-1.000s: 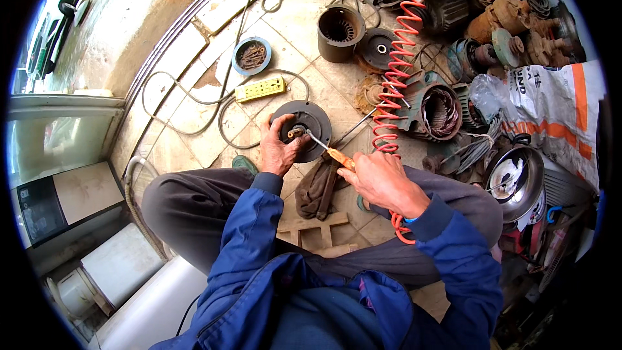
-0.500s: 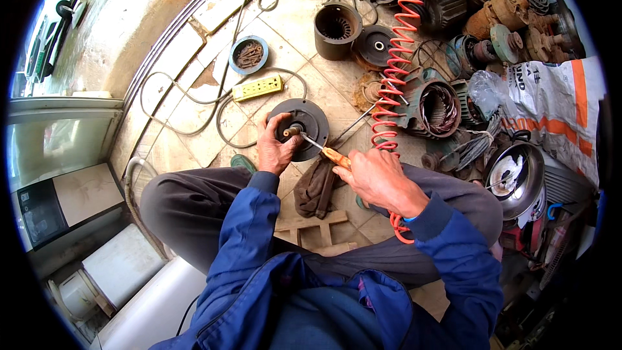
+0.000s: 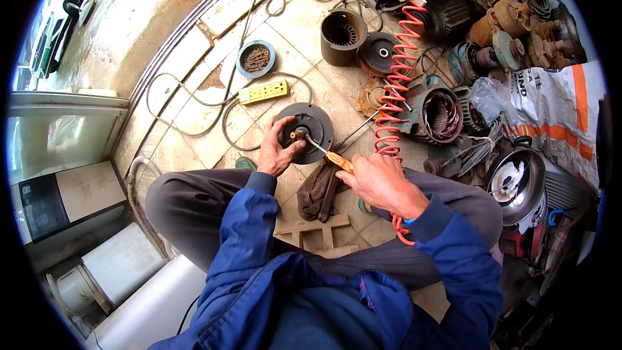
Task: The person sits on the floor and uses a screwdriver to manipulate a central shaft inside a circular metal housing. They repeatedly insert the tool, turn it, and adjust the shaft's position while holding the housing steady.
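Observation:
My left hand (image 3: 278, 149) grips the left edge of a round black metal cover (image 3: 317, 120), its thumb reaching in toward the centre. A small brass-coloured fitting (image 3: 295, 136) sticks up near the middle of the cover, by that thumb. My right hand (image 3: 385, 183) is closed around the orange handle of a screwdriver (image 3: 338, 160). The screwdriver's metal shaft slants up to the left, its tip at the hub of the cover beside the fitting. A dark brown cloth (image 3: 317, 194) lies on the floor just below the cover.
A yellow power strip (image 3: 264, 92) and a blue-rimmed bowl of bolts (image 3: 256, 59) lie beyond the cover. A dark cylinder (image 3: 342, 37) stands farther off. A red coiled hose (image 3: 392, 100) hangs down on the right, before a motor housing (image 3: 437, 111). Wooden pieces (image 3: 314, 227) lie between my legs.
The view has shifted slightly, so the floor things sit a little more to the right. Both hands keep their holds; the screwdriver tip stays at the hub.

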The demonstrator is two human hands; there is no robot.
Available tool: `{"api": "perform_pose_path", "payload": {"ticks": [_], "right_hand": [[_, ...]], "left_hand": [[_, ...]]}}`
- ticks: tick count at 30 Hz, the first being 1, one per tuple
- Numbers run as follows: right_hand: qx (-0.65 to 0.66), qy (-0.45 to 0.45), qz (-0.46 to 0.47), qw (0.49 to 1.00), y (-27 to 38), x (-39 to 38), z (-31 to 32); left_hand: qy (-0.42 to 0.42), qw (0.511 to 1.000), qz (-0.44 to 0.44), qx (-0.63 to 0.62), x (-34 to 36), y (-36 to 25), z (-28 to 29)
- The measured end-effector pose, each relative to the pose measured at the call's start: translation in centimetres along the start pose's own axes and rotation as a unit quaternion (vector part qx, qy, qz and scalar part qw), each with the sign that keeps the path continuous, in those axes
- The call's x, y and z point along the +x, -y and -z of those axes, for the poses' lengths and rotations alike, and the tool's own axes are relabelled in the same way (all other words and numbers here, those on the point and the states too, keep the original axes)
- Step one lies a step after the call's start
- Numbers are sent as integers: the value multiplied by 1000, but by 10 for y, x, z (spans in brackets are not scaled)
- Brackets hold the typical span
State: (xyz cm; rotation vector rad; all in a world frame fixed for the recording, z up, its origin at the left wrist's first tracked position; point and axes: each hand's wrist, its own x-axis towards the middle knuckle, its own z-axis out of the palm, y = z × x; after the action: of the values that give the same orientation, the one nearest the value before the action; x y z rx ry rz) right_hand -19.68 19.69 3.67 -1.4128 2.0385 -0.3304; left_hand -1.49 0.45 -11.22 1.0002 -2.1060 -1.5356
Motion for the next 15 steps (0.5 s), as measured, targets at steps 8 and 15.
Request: {"api": "perform_pose_path", "payload": {"ticks": [8,15], "right_hand": [[-9,16,-13,1000,3,3,5],[6,23,-21,999,0,2,2]], "left_hand": [[-5,1000,12,22,0,-7,-2],[-38,993,53,94,0,-14,-6]]}}
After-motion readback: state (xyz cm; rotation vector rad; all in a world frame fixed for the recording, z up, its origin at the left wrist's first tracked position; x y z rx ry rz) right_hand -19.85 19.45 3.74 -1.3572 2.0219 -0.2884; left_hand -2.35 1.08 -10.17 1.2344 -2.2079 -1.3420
